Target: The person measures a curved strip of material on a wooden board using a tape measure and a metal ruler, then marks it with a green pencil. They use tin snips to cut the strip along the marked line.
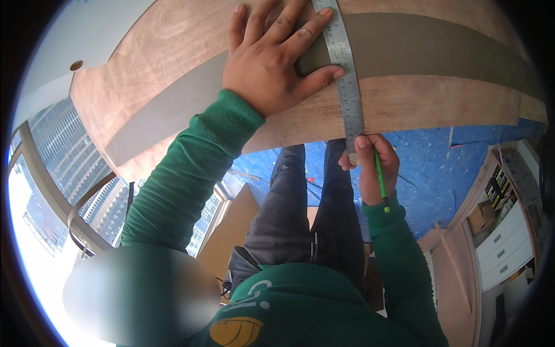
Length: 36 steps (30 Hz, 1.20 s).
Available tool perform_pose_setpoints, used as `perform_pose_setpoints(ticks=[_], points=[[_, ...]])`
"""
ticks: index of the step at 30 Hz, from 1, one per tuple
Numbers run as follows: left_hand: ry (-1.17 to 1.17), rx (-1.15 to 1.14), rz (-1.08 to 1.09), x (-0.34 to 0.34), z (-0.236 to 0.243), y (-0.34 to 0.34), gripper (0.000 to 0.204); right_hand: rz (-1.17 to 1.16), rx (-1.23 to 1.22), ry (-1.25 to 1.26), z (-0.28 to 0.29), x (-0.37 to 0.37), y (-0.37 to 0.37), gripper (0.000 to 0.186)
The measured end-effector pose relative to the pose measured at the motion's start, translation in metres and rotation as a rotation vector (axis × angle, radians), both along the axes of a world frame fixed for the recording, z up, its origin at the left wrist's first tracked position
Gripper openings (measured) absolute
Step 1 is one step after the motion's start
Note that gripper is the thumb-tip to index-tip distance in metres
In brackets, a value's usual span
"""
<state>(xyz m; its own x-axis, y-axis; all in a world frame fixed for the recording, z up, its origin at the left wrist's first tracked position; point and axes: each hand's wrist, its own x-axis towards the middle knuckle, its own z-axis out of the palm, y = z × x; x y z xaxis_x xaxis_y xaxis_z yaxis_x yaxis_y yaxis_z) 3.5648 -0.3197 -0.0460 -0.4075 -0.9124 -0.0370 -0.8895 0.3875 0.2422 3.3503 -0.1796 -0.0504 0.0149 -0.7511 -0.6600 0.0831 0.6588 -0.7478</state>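
Note:
A steel ruler (349,95) lies across a long grey-brown strip (428,46) on a plywood sheet (428,104), reaching past the sheet's near edge. My left hand (269,66) rests flat on the strip and plywood, fingers spread, its index fingertip and thumb touching the ruler. At the near edge, my right hand (378,173) is closed around the ruler's near end. A green pencil (381,184) is also tucked in that hand, its blunt end toward me. The pencil's other end is hidden by the fingers.
Blue sheeting (428,165) covers the floor beneath the plywood. A white panel (75,40) with a round hole stands at the upper left, above a window (66,144). At the right are a white drawer unit (506,248) and a leaning wooden strip (454,269).

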Motion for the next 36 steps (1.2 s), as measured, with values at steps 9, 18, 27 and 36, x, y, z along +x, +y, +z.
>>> perform_pose_setpoints(ticks=[9,18,27,36], points=[[-0.002,-0.004,0.004,0.0,-0.002,0.0,0.084,0.024,-0.049,-0.034,-0.005,-0.007,0.001,0.032],[-0.006,0.02,0.011,0.0,-0.003,-0.001,0.085,0.02,0.006,-0.001,-0.001,-0.004,-0.003,0.031],[0.035,-0.113,0.0,0.001,-0.011,-0.001,0.082,0.006,0.002,-0.064,0.0,-0.007,-0.005,0.03],[0.089,-0.091,0.037,0.003,-0.015,0.001,0.079,0.018,-0.038,-0.044,-0.005,-0.008,-0.002,0.031]])
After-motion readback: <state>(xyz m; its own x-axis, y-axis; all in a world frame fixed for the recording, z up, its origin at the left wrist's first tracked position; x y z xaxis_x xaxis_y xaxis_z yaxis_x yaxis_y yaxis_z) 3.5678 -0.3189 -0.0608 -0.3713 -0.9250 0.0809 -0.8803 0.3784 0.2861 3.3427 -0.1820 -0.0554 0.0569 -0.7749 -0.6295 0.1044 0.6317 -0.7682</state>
